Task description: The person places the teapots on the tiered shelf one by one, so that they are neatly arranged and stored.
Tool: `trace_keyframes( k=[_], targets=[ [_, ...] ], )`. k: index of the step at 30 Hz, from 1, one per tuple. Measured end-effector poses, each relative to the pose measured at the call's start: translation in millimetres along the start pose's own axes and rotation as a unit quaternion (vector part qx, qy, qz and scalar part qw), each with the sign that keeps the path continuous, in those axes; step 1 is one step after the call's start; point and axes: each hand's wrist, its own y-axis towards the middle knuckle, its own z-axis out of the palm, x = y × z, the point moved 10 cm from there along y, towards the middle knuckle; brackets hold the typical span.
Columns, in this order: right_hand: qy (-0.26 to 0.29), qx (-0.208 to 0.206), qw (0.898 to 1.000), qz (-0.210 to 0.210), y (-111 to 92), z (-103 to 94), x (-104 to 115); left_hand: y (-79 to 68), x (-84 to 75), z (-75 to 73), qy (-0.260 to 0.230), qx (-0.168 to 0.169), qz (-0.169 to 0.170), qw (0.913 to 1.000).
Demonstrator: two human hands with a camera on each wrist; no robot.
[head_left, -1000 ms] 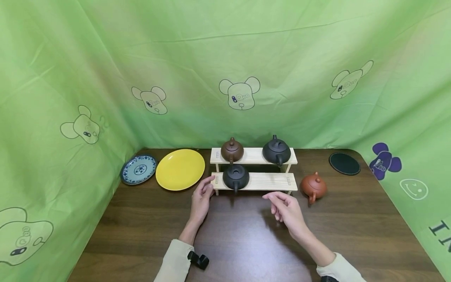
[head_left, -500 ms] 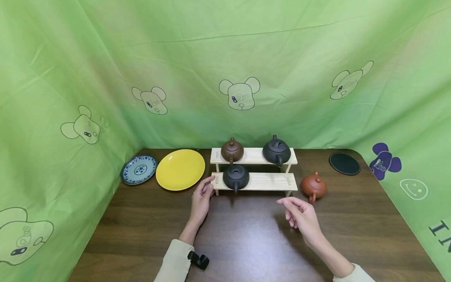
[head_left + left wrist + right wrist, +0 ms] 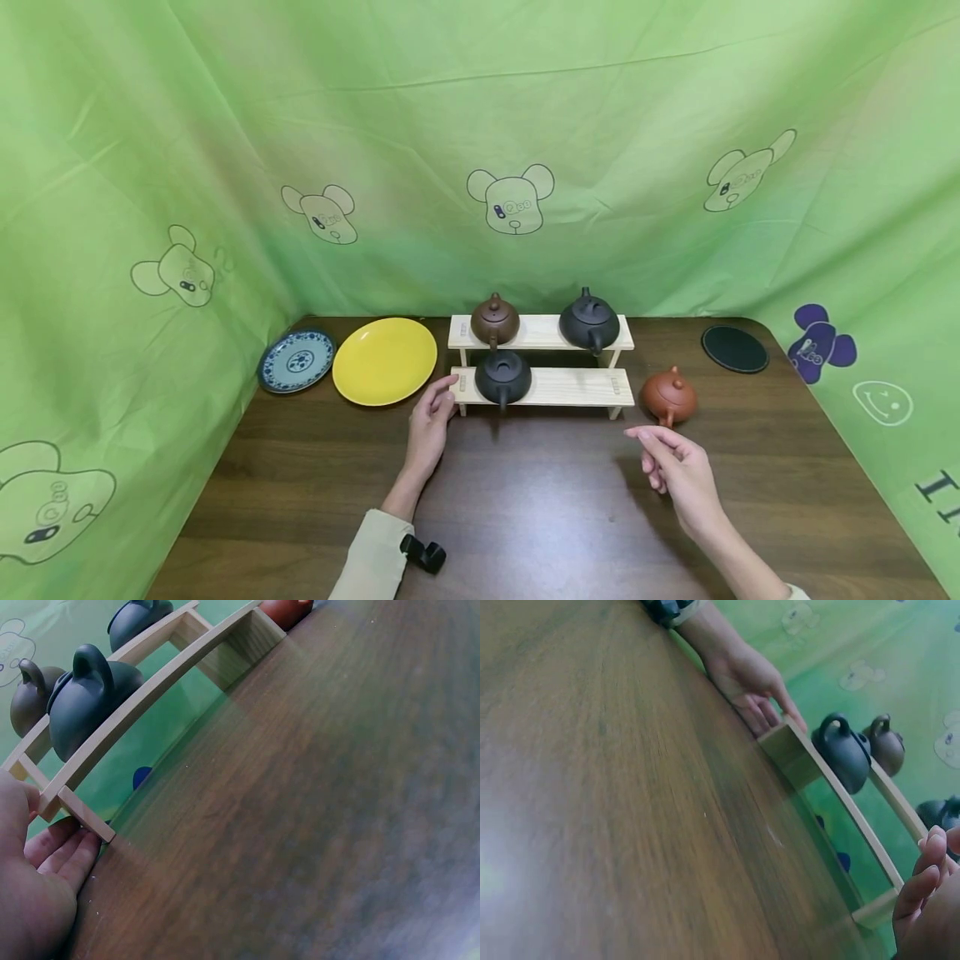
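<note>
My left hand (image 3: 427,433) holds the left end of a pale wooden two-tier display stand (image 3: 573,386). In the left wrist view, its fingers (image 3: 64,859) lie behind the leg at that end. On the lower tier a black teapot (image 3: 502,377) stands near the left end. The upper tier bears a dark brown teapot (image 3: 495,321) on the left and a larger black teapot (image 3: 589,322) on the right. My right hand (image 3: 682,475) hovers above the table with loosely bent fingers and nothing in them. Just beyond its fingertips a reddish-orange teapot (image 3: 669,396) sits on the tabletop.
Left of the stand lie a yellow plate (image 3: 384,362) and a blue-and-white patterned plate (image 3: 297,361). A dark oval mat (image 3: 735,348) is at the back right. Green printed cloth (image 3: 510,108) encloses the brown table (image 3: 525,517) at the back and sides.
My right hand has drawn to the right and slightly nearer me, from in front of the lower tier to just short of the reddish-orange teapot. My left hand stays at the stand's end.
</note>
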Motion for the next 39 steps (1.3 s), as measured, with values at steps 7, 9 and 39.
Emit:
trace_keyframes(
  k=[7, 9, 39],
  targets=[
    [-0.003, -0.021, 1.000, 0.015, -1, -18.7, -5, -0.9, -0.6, -0.5, 0.000, 0.002, -0.006, 1.0000],
    [-0.001, -0.029, 0.999, 0.017, -1, -24.5, -6, -1.2, -0.1, -0.3, -0.002, 0.004, -0.010, 0.9999],
    [-0.036, -0.041, 0.993, 0.103, 13, -74.8, -34, -1.8, 0.4, 1.8, -0.011, 0.012, -0.017, 0.9997]
  ],
)
